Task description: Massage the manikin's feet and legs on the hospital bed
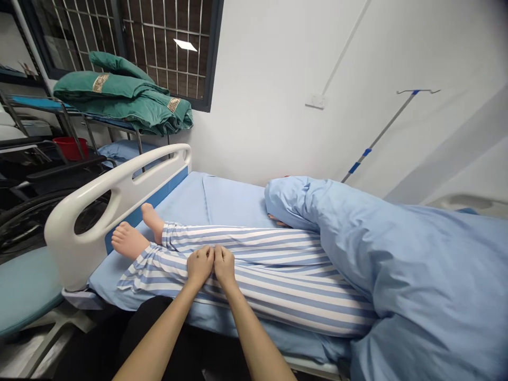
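Observation:
A figure with smooth, manikin-like bare feet (130,241) lies on the bed in blue-and-white striped trousers (278,288). My left hand (200,264) and my right hand (225,264) rest side by side on the lower part of the nearer trouser leg, thumbs close together. Both hands are closed with the fingers curled under. Their fingertips are hidden, so whether they grip cloth cannot be seen. A light blue quilt (428,264) is bunched over the upper legs and body. Part of a hand (278,221) shows from under its far edge.
A white bed end board (79,211) stands at left, beside a wheelchair (51,172) and a pale green round-edged surface (27,288). Folded green bedding (127,100) lies on a rack by the barred window. An IV pole (381,135) rises beyond the bed, near the wall.

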`<move>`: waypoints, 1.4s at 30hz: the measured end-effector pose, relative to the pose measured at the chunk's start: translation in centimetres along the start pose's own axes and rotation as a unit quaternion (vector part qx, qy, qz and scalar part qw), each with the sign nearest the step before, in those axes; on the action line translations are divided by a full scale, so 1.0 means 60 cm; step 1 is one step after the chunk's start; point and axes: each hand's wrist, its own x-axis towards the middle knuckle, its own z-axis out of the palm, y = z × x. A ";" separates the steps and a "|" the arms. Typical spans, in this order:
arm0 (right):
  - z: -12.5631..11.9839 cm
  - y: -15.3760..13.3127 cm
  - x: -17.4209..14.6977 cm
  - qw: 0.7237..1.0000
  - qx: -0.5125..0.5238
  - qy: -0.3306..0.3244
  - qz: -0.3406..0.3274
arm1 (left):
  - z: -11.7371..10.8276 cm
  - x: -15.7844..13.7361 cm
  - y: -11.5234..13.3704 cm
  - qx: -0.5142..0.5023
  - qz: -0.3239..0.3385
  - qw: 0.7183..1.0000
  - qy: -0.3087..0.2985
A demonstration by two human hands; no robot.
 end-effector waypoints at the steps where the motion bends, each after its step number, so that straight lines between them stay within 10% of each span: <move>1: -0.001 0.000 0.002 1.000 0.008 0.005 0.000 | -0.002 0.004 0.005 -0.025 -0.003 1.000 -0.002; 9: -0.012 0.008 0.008 0.992 0.115 0.027 0.033 | 0.007 0.014 0.073 -0.286 -0.066 0.954 0.061; 20: -0.016 0.002 0.004 0.991 0.120 0.035 0.047 | 0.039 -0.014 0.041 -0.097 -0.001 0.995 0.023; 28: -0.083 -0.026 0.025 0.997 -0.064 -0.030 -0.019 | 0.039 -0.026 0.053 0.063 0.021 0.997 -0.029; 42: -0.066 0.031 0.000 0.999 -0.017 0.033 0.021 | 0.042 -0.026 0.056 0.043 0.011 0.999 -0.024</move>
